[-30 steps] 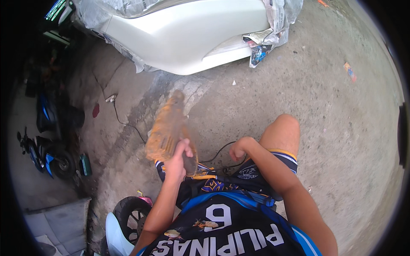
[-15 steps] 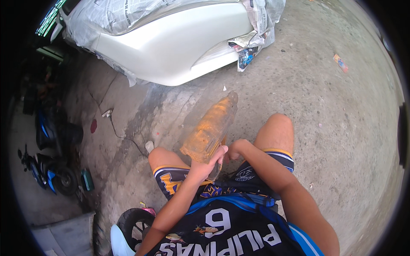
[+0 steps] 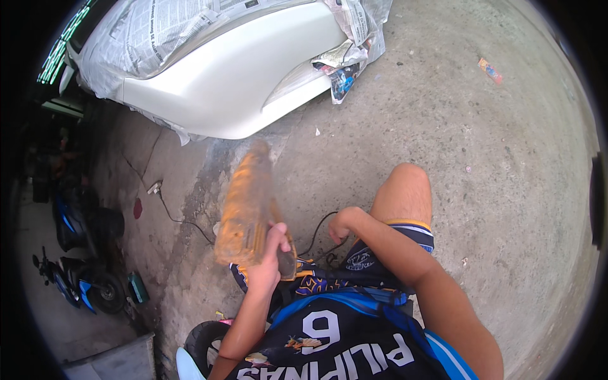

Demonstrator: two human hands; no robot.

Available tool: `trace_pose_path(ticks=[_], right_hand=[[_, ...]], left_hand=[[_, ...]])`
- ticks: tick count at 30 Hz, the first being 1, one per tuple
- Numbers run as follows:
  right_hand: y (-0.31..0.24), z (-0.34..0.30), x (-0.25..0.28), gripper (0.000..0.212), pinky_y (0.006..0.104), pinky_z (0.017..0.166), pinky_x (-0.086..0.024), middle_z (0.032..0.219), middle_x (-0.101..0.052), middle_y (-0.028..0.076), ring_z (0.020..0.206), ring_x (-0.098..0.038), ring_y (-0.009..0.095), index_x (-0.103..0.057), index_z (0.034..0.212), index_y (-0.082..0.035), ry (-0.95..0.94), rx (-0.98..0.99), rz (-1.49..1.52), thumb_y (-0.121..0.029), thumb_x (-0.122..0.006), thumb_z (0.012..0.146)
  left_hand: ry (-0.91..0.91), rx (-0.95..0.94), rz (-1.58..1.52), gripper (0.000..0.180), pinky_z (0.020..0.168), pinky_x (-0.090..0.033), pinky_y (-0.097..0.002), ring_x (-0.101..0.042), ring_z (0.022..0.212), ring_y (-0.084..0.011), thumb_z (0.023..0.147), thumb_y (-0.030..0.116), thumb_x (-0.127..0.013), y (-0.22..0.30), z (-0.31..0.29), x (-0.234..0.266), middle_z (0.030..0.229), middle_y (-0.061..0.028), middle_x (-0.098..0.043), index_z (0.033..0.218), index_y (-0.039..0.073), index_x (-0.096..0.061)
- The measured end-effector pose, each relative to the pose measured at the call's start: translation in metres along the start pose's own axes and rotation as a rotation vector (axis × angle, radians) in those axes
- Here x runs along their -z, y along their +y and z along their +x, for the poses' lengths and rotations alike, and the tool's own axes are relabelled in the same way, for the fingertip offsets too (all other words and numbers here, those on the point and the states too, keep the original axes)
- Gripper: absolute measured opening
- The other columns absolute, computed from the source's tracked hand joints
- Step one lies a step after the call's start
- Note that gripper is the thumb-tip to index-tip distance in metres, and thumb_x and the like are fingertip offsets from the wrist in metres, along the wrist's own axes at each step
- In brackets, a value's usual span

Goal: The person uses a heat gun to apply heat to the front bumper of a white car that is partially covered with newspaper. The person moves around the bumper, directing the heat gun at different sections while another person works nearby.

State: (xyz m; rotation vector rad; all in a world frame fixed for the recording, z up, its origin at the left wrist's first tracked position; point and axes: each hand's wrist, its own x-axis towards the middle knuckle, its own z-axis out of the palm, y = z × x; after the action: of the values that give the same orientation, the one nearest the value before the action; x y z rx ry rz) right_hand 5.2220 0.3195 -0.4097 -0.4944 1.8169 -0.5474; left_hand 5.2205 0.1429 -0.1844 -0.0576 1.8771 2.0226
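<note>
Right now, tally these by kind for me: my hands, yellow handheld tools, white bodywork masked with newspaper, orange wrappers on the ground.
Hands: 2 (left hand, right hand)
Yellow handheld tool: 1
White newspaper-masked bodywork: 1
Orange wrapper: 1
Total: 5

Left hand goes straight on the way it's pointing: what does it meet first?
Likely the glossy white curved panel: the grimy orange handheld tool in the left hand points toward it. Gap and height are unclear.

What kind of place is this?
Probably a vehicle painting or repair spot: a glossy white panel has newspaper wrapping along its edge, the left hand holds a dirty yellow tool, and a blue-and-black motorbike stands nearby.
</note>
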Motion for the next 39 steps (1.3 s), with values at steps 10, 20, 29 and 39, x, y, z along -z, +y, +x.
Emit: trace_pose_path(ticks=[10,20,29,39], right_hand=[[0.009,0.006,-0.009,0.046,0.0419,0.077,-0.052,0.113,-0.068,0.01,0.099,-0.065,0.027,-0.069,0.114,-0.019,0.051,0.0,0.058,-0.001,-0.053,0.074],[-0.002,-0.011,-0.005,0.052,0.0429,0.084,-0.05,0.118,-0.065,0.007,0.107,-0.061,0.027,-0.068,0.113,-0.016,0.09,-0.049,0.057,-0.015,-0.081,0.062],[-0.004,-0.008,0.003,0.039,0.0412,0.084,-0.048,0.103,-0.068,0.009,0.102,-0.061,0.026,-0.07,0.102,-0.014,0.016,-0.04,0.089,-0.023,-0.081,0.065],[-0.002,-0.001,0.005,0.03,0.0421,0.076,-0.049,0.101,-0.07,0.007,0.095,-0.064,0.025,-0.073,0.099,-0.016,0.124,0.042,0.078,-0.023,-0.077,0.07]], left_hand=[[-0.196,0.093,0.039,0.019,0.058,-0.042,-0.0278,-0.049,0.058,-0.0123,0.086,0.009,-0.064,0.005,-0.012,0.01,0.068,-0.002,-0.048,0.098,0.004,-0.051],[0.166,-0.215,-0.225,0.012,0.06,-0.041,-0.0283,-0.044,0.062,-0.0109,0.089,0.011,-0.061,0.041,0.007,0.018,0.069,0.0005,-0.043,0.096,0.008,-0.052],[-0.385,-0.28,0.424,0.019,0.056,-0.043,-0.0277,-0.049,0.057,-0.0115,0.086,0.008,-0.064,0.058,0.008,-0.04,0.07,-0.0037,-0.051,0.098,0.002,-0.051],[0.336,-0.397,-0.214,0.013,0.061,-0.039,-0.0261,-0.043,0.062,-0.0088,0.089,0.012,-0.06,0.081,0.004,0.032,0.069,0.0016,-0.042,0.097,0.007,-0.051]])
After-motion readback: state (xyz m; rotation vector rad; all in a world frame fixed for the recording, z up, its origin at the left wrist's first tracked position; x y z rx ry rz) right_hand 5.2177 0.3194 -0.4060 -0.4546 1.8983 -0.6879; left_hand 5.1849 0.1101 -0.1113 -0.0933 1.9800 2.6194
